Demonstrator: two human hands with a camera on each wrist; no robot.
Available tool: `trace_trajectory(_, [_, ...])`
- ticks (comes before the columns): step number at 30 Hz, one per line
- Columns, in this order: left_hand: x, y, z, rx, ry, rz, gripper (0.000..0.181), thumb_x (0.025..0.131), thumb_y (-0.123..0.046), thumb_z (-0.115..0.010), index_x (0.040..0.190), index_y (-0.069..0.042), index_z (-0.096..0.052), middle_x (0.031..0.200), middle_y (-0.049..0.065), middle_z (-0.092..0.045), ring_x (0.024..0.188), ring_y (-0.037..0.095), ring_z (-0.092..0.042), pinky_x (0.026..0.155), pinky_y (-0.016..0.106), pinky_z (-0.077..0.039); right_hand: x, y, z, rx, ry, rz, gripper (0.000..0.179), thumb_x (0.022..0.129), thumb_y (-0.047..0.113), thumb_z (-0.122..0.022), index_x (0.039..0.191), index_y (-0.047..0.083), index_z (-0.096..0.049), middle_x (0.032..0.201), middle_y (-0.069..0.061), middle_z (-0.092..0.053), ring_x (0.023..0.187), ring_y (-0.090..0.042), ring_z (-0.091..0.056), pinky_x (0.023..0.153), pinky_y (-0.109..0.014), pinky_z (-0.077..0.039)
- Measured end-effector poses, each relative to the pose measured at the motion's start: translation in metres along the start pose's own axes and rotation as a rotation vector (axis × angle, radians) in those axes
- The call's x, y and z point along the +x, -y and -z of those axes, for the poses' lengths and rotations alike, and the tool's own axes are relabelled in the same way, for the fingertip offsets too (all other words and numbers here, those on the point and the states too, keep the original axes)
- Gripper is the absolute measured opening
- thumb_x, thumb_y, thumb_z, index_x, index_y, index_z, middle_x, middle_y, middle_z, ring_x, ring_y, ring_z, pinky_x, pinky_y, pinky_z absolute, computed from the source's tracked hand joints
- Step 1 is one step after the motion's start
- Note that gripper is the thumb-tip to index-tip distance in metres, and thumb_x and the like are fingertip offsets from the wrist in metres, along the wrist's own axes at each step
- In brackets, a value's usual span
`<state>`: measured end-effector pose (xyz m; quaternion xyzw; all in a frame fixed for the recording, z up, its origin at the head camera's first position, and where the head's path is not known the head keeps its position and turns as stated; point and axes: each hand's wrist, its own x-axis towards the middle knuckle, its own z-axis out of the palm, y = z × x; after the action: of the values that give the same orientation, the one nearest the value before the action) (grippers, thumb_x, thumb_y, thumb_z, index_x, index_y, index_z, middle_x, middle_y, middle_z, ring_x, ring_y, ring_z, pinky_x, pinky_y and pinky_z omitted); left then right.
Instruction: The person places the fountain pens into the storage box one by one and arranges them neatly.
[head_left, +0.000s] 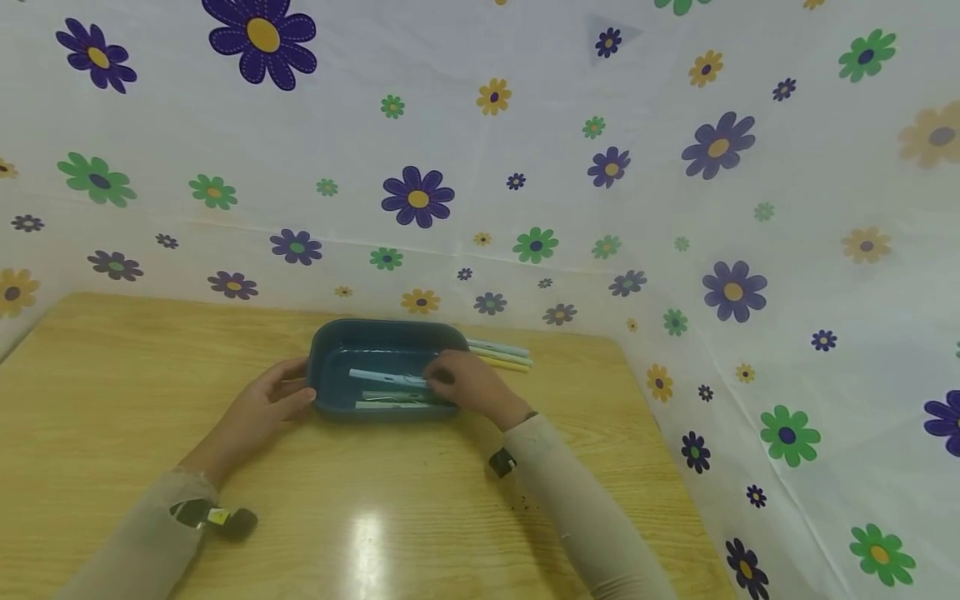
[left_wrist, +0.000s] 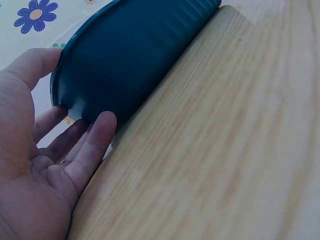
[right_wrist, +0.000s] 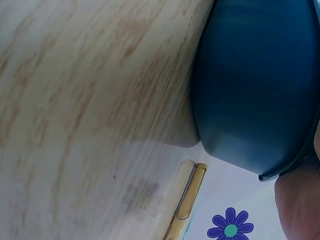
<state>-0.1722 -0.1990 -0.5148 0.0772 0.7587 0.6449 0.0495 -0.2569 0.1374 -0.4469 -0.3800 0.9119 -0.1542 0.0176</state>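
No text, brand, number or sign can be read; any print on the pens (head_left: 369, 375) or the yellow patch (head_left: 218, 517) is too small to tell.

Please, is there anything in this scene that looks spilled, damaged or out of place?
Only a few dark specks on the table beside the right sleeve: they interrupt the wood grain, though I cannot tell whether dirt or damage. The blue tray and its pens show nothing odd.

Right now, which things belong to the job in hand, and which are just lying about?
Likely the job:
blue bin, held by the left hand
light blue pen, at the right hand
other pens inside
pens outside

Likely only surroundings:
wooden table
flowered sheet
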Motion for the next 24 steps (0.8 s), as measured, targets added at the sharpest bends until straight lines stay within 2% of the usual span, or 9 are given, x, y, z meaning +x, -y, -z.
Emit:
trace_trajectory(8, [0.0001,-0.0018,0.0005,0.022,0.007,0.023,0.063,0.093,-0.036,-0.06,0.147,-0.019,-0.032,0.143,0.013,-0.044,0.121,0.024,-0.053,0.084,0.03,-0.056,-0.0017,0.0012,0.0008,-0.001,-0.028,-0.001,0.014,0.093,0.024,-0.062,0.104,0.018,-0.068,0.099,0.009,-0.064,0.093,-0.004,-0.058,0.085,-0.02,-0.05])
trace_trajectory(16, [-0.0011,-0.002,0.0011,0.014,0.008,0.02,0.064,0.092,-0.037,-0.061,0.147,-0.017,-0.032,0.142,0.014,-0.045,0.117,0.016,-0.056,0.083,0.03,-0.057,-0.0039,0.0009,-0.0027,0.021,-0.058,0.001,0.014,0.093,0.022,-0.062,0.105,0.018,-0.068,0.102,0.008,-0.065,0.097,-0.005,-0.058,0.089,-0.02,-0.049])
trace_trajectory(24, [-0.001,-0.0004,0.0018,0.036,0.013,0.032,0.065,0.092,-0.04,-0.06,0.147,-0.022,-0.032,0.142,0.013,-0.045,0.118,0.019,-0.056,0.084,0.03,-0.057,-0.0037,-0.0006,-0.004,0.024,-0.079,0.013,0.015,0.093,0.023,-0.062,0.106,0.018,-0.068,0.102,0.007,-0.065,0.097,-0.006,-0.058,0.088,-0.021,-0.049])
